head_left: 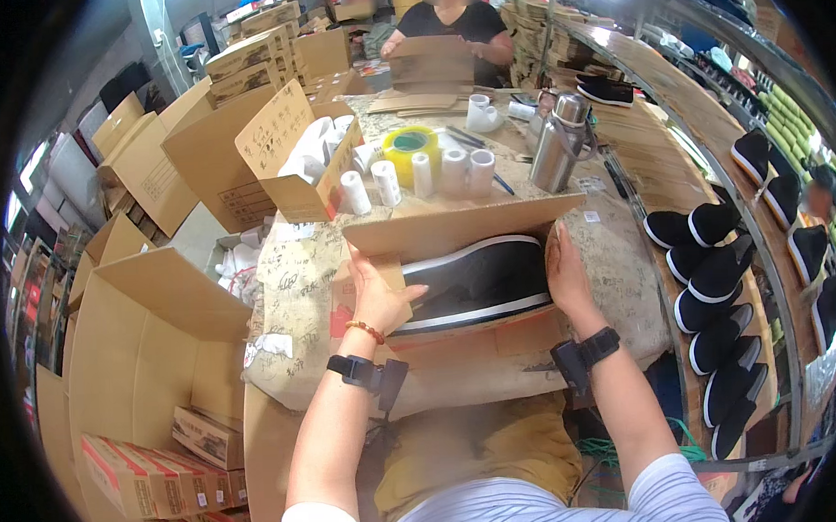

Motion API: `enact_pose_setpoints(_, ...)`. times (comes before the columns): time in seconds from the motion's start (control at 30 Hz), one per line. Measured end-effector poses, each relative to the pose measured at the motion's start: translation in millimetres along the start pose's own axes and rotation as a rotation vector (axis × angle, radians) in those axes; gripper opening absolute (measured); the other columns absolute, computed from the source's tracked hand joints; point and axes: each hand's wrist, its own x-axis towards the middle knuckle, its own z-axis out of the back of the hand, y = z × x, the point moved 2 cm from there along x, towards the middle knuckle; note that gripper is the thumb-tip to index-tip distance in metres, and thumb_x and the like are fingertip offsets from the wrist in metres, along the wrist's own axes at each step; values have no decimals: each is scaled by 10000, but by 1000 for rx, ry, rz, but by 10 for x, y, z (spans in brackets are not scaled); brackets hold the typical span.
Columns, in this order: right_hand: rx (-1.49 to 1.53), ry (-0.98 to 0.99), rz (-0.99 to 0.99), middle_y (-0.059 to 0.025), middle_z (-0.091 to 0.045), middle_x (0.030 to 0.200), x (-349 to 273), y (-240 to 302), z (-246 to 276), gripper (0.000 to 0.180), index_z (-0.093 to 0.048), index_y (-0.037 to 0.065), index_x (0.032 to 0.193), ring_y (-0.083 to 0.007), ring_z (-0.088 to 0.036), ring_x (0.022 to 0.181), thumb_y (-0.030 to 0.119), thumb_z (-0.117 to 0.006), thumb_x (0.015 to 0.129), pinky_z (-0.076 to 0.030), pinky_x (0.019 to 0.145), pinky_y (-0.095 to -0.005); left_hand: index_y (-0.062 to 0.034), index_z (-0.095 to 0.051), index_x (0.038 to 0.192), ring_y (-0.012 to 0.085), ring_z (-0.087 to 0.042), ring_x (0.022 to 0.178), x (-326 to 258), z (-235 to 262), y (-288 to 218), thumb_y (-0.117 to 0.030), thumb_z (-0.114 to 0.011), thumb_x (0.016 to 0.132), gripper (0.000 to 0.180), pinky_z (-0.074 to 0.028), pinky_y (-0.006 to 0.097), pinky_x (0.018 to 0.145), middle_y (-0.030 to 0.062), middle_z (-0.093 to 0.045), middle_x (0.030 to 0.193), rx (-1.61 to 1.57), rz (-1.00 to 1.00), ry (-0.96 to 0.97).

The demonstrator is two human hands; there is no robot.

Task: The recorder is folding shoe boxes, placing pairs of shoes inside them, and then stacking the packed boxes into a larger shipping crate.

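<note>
A cardboard shoe box (463,221) lies in front of me with its lid flap raised at the back. Inside it is a black shoe (478,279) with a white sole edge, turned on its side. My left hand (382,294) grips the box's left end, thumb reaching in over the shoe and the other fingers along the cardboard. Against the right end presses my right hand (570,269), its fingers pointing up along the wall. The box sits between both hands; the far sides of my fingers are partly hidden.
Behind the box stand white paper rolls (422,174), yellow tape (410,151) and a steel thermos (558,144). Black shoes (713,278) line the right-hand rack. A large carton (126,336) with shoe boxes is at left. Across the table, a person (451,22) holds cardboard.
</note>
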Motion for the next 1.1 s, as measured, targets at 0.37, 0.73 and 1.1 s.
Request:
enact_pose_setpoints(0.37,-107,452,-29,-255,-562,1143,167,41,127,486,-419,-6,1329,-361,-574,951,262,-476,927,-467,820,-420,-50,228,1412,381,-523,1139,303,263,-252,-64,-847,581,1359,-421,390,980,254,-510,1255,176,0,266)
enact_pose_setpoints(0.73,145,316,232,-249,-476,1296,565,-15,793,802,-331,93,1410,-372,-499,1169,280,-719,733,-435,936,-398,-94,-720,774,275,-570,1029,-17,638,-27,-41,-594,752,138,-447,382,911,107,-634,1069,424,-752,40)
enact_pose_setpoints(1.1,-195,795,728,-308,-274,1410,441,512,537,1032,-378,228,1401,-490,-259,1310,477,-821,503,-296,1063,-497,-285,-237,1460,441,-190,1363,34,343,-829,-610,-741,595,1052,-151,668,1030,335,-216,1431,838,-398,788)
